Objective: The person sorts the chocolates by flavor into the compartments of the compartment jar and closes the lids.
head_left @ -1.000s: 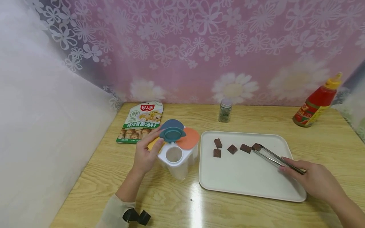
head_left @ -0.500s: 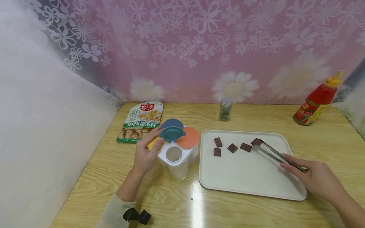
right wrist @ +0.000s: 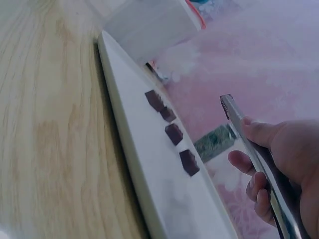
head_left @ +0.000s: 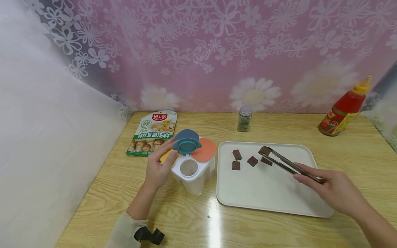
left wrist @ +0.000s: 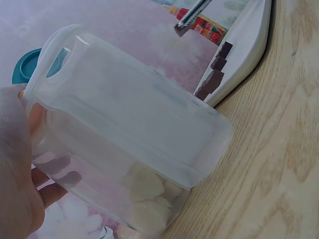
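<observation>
In the head view my left hand (head_left: 159,168) holds the left side of a multi-compartment container (head_left: 194,186), thumb on its top. The front compartment's teal lid (head_left: 187,147) stands raised, leaving a round opening. Through the clear wall in the left wrist view, pale pieces (left wrist: 147,201) lie inside. My right hand (head_left: 336,191) grips metal tongs (head_left: 289,167), whose tips pinch a brown chocolate cube (head_left: 264,150) above the white tray (head_left: 254,189). Several more chocolate cubes (head_left: 252,161) lie on the tray. One is partly hidden behind the tongs.
A green and white soup seasoning packet (head_left: 152,134) lies behind my left hand. Beyond the tray stands a small spice jar (head_left: 244,119). A red sauce bottle (head_left: 344,112) is at the back right. A floral curtain (head_left: 198,62) hangs behind the table.
The tongs have lifted the chocolate cube from the tray's right side and carried it left, over another cube. My right hand has moved left with them; my left hand stays put.
</observation>
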Demonstrator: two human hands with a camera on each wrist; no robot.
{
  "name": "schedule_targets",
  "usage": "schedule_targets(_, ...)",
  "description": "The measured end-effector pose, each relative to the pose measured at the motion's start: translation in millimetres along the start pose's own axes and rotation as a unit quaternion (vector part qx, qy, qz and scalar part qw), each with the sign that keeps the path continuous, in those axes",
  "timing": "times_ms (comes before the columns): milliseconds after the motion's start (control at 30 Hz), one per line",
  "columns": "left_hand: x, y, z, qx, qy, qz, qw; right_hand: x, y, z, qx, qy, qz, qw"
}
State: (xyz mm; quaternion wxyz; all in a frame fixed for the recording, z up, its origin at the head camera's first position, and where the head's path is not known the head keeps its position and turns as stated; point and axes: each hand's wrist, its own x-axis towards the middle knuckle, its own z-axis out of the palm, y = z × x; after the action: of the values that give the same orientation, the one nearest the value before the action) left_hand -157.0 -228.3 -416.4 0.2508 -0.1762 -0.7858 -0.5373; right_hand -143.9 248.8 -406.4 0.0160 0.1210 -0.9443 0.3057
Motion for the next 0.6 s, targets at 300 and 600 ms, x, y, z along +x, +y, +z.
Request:
schedule_targets(300, -0.1, -0.3, 1.1, -0.006, 0.008, 0.008, 0.9999, 3.7, -34, 0, 0.043, -0.010, -0.035, 0.9984)
schedule_targets(600, 0.1, 1.1, 2.1, -0.007, 0.010, 0.008, 0.9999, 10.3, -77, 4, 0.110, -0.034, -0.110, 0.9873)
